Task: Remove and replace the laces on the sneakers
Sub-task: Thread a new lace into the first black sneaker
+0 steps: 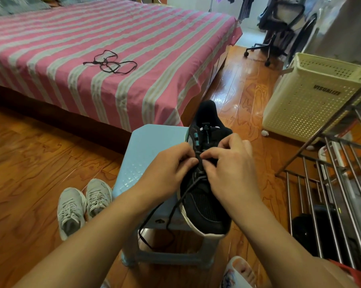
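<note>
A black sneaker [204,206] with a white sole lies on a light blue plastic stool [146,146], toe toward me. My left hand [167,169] and my right hand [229,165] meet over its eyelets, and both pinch the black lace [175,206] there. The lace's loose ends trail down over the stool's front edge. A second black lace [111,63] lies in a loose tangle on the striped bed. Behind the stool stands another black sneaker [206,113], mostly hidden.
A bed with a pink and grey striped sheet [92,48] fills the upper left. A pair of grey sneakers [84,202] sits on the wood floor left of the stool. A cream laundry basket [308,96], a metal rack [331,183] and an office chair [279,28] stand at right.
</note>
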